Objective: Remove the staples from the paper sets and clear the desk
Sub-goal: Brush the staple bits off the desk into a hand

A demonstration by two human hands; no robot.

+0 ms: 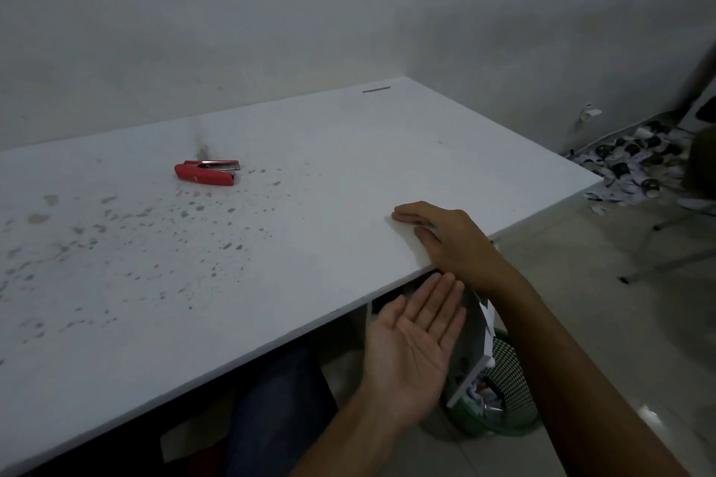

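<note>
A red stapler lies on its side on the white desk, far left of both hands. My right hand rests edge-down with straight fingers on the desktop at its front edge. My left hand is held palm up, fingers straight, just below that edge under my right hand. Tiny specks lie in the palm; I cannot tell what they are. A strip of staples lies near the desk's far edge. No paper sets are on the desk.
A green mesh waste bin with crumpled paper stands on the floor under the desk's right end. Torn paper and dark scraps litter the floor by the right wall. Grey stains speckle the desk's left half. A chair leg stands at right.
</note>
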